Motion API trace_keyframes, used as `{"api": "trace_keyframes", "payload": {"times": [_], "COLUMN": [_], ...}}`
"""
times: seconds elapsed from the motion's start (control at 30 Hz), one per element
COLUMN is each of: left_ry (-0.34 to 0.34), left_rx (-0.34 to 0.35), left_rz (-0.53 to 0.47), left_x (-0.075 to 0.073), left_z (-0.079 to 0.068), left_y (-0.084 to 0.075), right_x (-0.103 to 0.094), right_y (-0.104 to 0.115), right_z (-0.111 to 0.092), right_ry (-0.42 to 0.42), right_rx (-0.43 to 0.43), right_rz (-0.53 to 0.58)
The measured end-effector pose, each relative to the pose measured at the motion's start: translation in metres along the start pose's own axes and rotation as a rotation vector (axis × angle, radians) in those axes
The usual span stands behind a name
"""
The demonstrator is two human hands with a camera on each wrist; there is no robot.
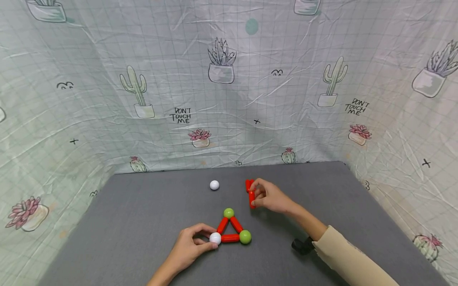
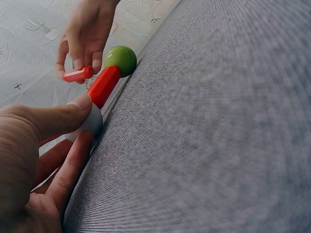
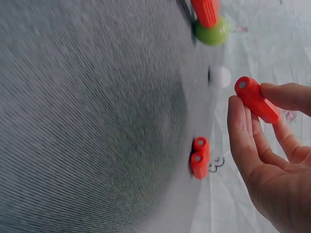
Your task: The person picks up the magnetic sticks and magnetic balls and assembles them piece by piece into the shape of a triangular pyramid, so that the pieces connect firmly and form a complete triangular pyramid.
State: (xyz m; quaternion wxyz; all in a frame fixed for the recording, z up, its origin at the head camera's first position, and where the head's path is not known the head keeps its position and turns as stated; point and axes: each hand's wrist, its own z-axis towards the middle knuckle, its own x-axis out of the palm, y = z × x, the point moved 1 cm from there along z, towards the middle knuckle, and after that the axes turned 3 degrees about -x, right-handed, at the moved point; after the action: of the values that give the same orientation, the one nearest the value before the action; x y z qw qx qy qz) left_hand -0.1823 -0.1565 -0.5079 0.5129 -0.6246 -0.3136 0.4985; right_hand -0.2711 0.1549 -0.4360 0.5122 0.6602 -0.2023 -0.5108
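The person's left hand [image 1: 189, 244] pinches a white ball [image 1: 215, 238] between thumb and fingers. The ball forms one corner of a triangle lying on the grey table [image 1: 150, 210], just right of that hand. From the ball, one rod [image 1: 230, 238] runs rightward, away from the hand, to a near green ball [image 1: 245, 237]; two more red rods [image 1: 236, 225] meet at a far green ball [image 1: 229, 213], ahead and to the right of the left fingertips.

The right hand [image 1: 272, 197], farther forward and right of the left, has thumb and fingers clamped on a held rod [image 3: 256, 99], raised off the table and apart from the triangle. Two spare rods [image 3: 199, 158] lie side by side just beyond the right fingers. A loose ball [image 1: 214, 185], white, sits left of the right hand. Behind the right hand, a black object [image 1: 302, 246] lies beside the beige sleeve [image 1: 347, 254]. A plant-print sheet [image 1: 250, 87] hangs beyond both hands.
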Motion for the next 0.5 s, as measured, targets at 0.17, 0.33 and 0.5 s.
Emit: {"api": "trace_keyframes", "payload": {"times": [0.17,0.33,0.5], "left_ry": [-0.001,-0.004,-0.011], "left_rx": [0.007,0.011,0.022], "left_rz": [0.000,0.000,0.004], "left_x": [0.000,0.001,0.001], "left_z": [0.000,0.000,0.000], "left_y": [0.000,0.001,0.002], "right_x": [0.007,0.015,0.023], "right_y": [0.008,0.016,0.021], "right_z": [-0.012,-0.022,-0.028], "right_ry": [0.024,0.055,0.097], "right_rx": [-0.033,-0.052,-0.060], "right_rz": [-0.024,-0.063,-0.069]}}
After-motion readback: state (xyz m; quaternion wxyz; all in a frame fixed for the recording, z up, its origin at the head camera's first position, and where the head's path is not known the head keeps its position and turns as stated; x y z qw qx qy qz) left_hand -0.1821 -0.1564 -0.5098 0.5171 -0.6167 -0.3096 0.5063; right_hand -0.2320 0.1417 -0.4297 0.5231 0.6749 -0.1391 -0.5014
